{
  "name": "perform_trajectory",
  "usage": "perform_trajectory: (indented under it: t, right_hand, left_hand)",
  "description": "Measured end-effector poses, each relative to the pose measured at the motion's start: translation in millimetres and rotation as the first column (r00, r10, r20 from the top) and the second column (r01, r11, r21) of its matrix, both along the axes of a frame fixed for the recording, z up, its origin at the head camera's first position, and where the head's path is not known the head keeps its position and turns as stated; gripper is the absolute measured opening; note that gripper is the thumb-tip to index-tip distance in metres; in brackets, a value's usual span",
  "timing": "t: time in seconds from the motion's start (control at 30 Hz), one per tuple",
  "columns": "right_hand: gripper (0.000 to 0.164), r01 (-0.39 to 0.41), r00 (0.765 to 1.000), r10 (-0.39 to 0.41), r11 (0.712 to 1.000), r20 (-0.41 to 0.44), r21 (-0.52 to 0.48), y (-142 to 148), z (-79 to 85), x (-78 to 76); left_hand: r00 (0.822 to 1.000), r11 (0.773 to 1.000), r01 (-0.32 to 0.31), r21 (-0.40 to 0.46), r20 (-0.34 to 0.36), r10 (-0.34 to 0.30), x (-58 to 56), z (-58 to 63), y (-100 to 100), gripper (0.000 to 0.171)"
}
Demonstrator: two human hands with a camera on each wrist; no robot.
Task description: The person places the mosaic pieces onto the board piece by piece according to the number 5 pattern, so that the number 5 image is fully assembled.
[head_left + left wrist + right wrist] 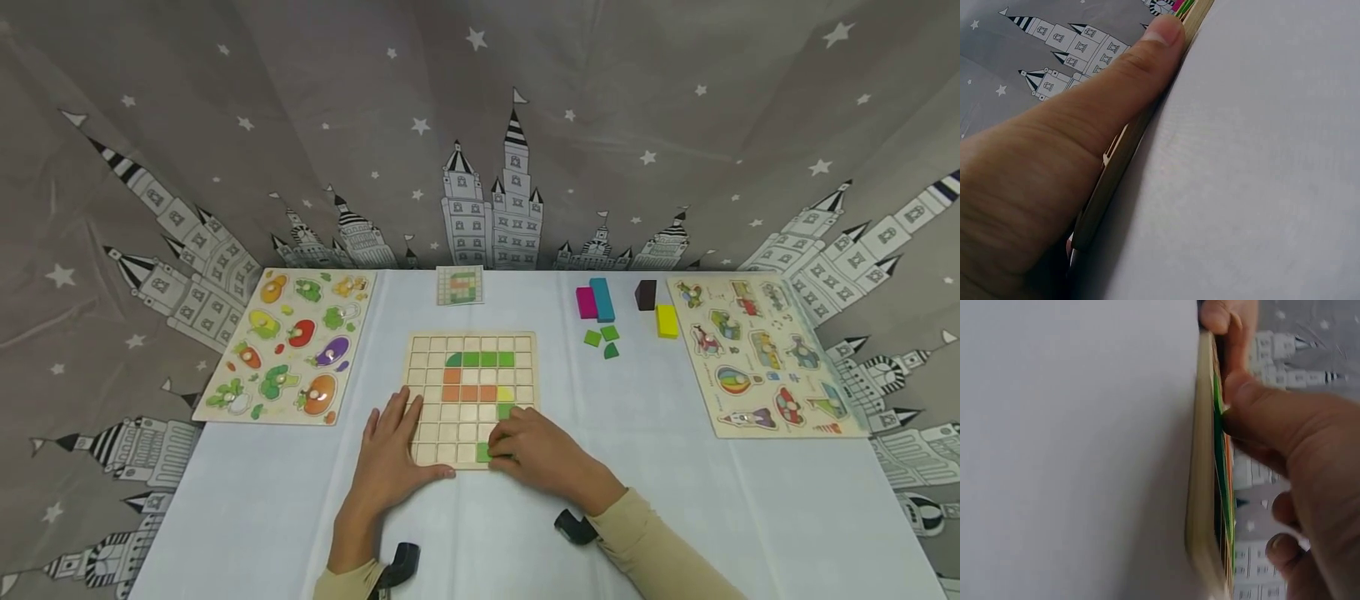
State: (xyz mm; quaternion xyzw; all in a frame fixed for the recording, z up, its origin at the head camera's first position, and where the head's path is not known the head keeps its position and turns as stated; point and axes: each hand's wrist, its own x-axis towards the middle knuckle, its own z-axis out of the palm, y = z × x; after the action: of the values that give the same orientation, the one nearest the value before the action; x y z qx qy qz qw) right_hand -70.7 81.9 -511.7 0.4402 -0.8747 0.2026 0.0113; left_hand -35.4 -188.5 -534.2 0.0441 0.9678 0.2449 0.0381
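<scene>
A square wooden grid board (pixel 435 433) lies in front of me with coloured tiles in some of its cells. My left hand (pixel 392 467) steadies its front left corner, fingers spread along the left edge and the thumb (pixel 1147 47) stretched along the front edge. Over the front right part, my right hand (pixel 542 457) is bent down with thumb and fingertips pinching at a green tile (pixel 483 452). Farther up sit a row of green tiles (pixel 489 359), several orange tiles (pixel 470 393) and a yellow tile (pixel 506 393). The right hand covers the cells beneath it.
A pattern card (pixel 461 286) lies behind the board. Loose green pieces (pixel 602 337) are to the right, near magenta (pixel 587 303), blue (pixel 602 300), black (pixel 646 295) and yellow blocks (pixel 667 322). A vegetable puzzle (pixel 288 346) lies left, a vehicle puzzle (pixel 765 358) right.
</scene>
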Motion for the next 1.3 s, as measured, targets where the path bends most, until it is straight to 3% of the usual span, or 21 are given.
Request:
perform_trajectory:
  t: [0.13, 0.23, 0.37, 0.5, 0.67, 0.83, 0.97, 1.3]
  right_hand:
    - [0.013, 0.047, 0.998, -0.044, 0.997, 0.049, -0.067, 16, -0.4, -4.8]
    - [0.014, 0.180, 0.979, -0.168, 0.977, 0.112, -0.111, 37, -3.3, -17.2]
    - [0.014, 0.365, 0.925, -0.335, 0.914, 0.180, -0.176, 66, -9.0, -40.7]
    - [0.021, 0.487, 0.870, -0.450, 0.847, 0.200, -0.214, 91, -14.5, -64.9]
    - [0.039, 0.607, 0.787, -0.574, 0.785, 0.225, -0.122, 111, -18.8, -92.9]
    - [0.047, 0.655, 0.738, -0.633, 0.755, 0.231, -0.023, 118, -18.9, -111.4]
    - [0.046, 0.665, 0.723, -0.652, 0.746, 0.228, 0.029, 118, -18.6, -117.6]
    - [0.040, 0.687, 0.696, -0.670, 0.726, 0.260, 0.029, 109, -19.8, -116.0]
  left_hand:
    - [1.000, 1.000, -0.001, -0.007, 0.000, 0.001, 0.3, -0.5, 0, 0.130]
    - [1.000, 1.000, -0.008, -0.011, 0.012, 0.008, 0.2, -0.8, 0, 0.131]
    - [1.000, 1.000, -0.010, -0.011, 0.018, 0.010, -0.1, -1.4, -1, 0.132]
    - [1.000, 1.000, -0.006, -0.008, 0.009, 0.006, 0.2, -3.9, -1, 0.132]
    - [1.000, 1.000, -0.009, 0.000, 0.006, 0.009, 0.3, -5.0, -1, 0.133]
    - [1.000, 1.000, -0.008, 0.008, 0.007, 0.007, -0.3, -4.4, 0, 0.133]
    - [1.000, 1.000, -0.003, 0.009, 0.013, 0.003, -0.7, -3.7, -1, 0.134]
    - [1.000, 1.000, 0.001, 0.001, 0.013, -0.001, 0.3, -1.4, -2, 0.134]
